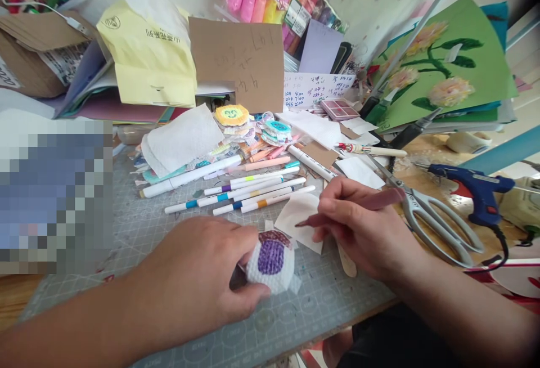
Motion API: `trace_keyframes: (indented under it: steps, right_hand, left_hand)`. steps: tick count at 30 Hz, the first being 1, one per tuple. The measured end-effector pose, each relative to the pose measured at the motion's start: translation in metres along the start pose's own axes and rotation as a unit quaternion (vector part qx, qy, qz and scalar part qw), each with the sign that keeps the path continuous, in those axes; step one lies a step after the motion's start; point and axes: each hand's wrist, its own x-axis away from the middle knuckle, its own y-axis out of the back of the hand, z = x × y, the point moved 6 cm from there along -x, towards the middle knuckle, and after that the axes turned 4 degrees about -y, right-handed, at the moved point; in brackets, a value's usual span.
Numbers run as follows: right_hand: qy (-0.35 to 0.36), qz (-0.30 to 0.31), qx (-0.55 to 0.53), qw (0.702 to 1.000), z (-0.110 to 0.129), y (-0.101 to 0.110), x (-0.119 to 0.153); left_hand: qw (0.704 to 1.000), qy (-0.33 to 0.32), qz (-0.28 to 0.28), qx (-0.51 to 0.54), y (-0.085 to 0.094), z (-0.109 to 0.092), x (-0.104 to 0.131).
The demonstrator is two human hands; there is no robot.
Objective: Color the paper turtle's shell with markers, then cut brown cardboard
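Between the thumb and fingers of my left hand (206, 269) is a small white textured round piece (284, 275), coloured with a purple patch and a brown band along its top. My right hand (363, 227) is closed round a brownish-pink marker pen (382, 199). The pen's dark tip points left, a little above and to the right of the round piece, apart from it. Under the pen tip lies a white paper sheet (291, 219). A wooden stick (348, 261) lies partly beneath my right hand.
Several white markers (253, 196) lie across the grey cutting mat (202, 334). Large scissors (434, 221) and a blue glue gun (472, 188) are at the right. Behind stand a yellow paper bag (147, 64), a cardboard piece (236, 64) and coloured decorated rounds (232, 115).
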Motion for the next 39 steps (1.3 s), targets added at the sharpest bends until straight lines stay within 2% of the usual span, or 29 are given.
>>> trace_keyframes:
  steps: [3,6,11,14,19,23,26,30,35,37,39]
  right_hand:
    - [0.016,0.03,-0.011,0.999,-0.002,0.001,0.008]
    - [0.009,0.073,0.047,0.996,-0.01,-0.001,0.015]
    - [0.032,0.049,0.143,0.988,-0.013,0.001,0.018]
    - [0.033,0.055,0.17,0.983,-0.008,-0.004,0.018]
    - [-0.011,0.077,0.161,0.984,-0.01,-0.007,0.019]
    - [0.014,0.057,0.169,0.984,-0.01,-0.003,0.019]
    - [-0.005,0.078,0.176,0.981,-0.012,-0.004,0.018]
    - [0.006,0.054,0.179,0.982,-0.009,0.0,0.018]
    - [-0.002,0.062,0.172,0.983,-0.009,-0.001,0.02]
    - [0.004,0.054,0.167,0.984,-0.008,0.0,0.02]
    - [-0.01,0.072,0.171,0.983,-0.009,-0.002,0.02]
  left_hand:
    - [1.0,0.003,-0.021,-0.021,-0.005,-0.002,0.003]
    - [0.999,0.011,-0.037,-0.036,-0.008,-0.002,0.008]
    - [0.998,-0.002,-0.052,-0.041,-0.008,-0.002,0.008]
    - [0.997,-0.001,-0.056,-0.046,-0.008,-0.002,0.006]
    - [0.997,-0.009,-0.061,-0.044,-0.007,-0.002,0.005]
    - [0.997,-0.012,-0.056,-0.044,-0.007,-0.003,0.004]
    - [0.997,-0.01,-0.054,-0.05,-0.007,-0.002,0.004]
    - [0.997,-0.008,-0.052,-0.055,-0.009,-0.001,0.007]
    - [0.996,-0.014,-0.066,-0.058,-0.008,-0.002,0.007]
    - [0.997,-0.012,-0.059,-0.056,-0.006,-0.003,0.006]
    - [0.998,-0.009,-0.047,-0.051,-0.004,-0.003,0.004]
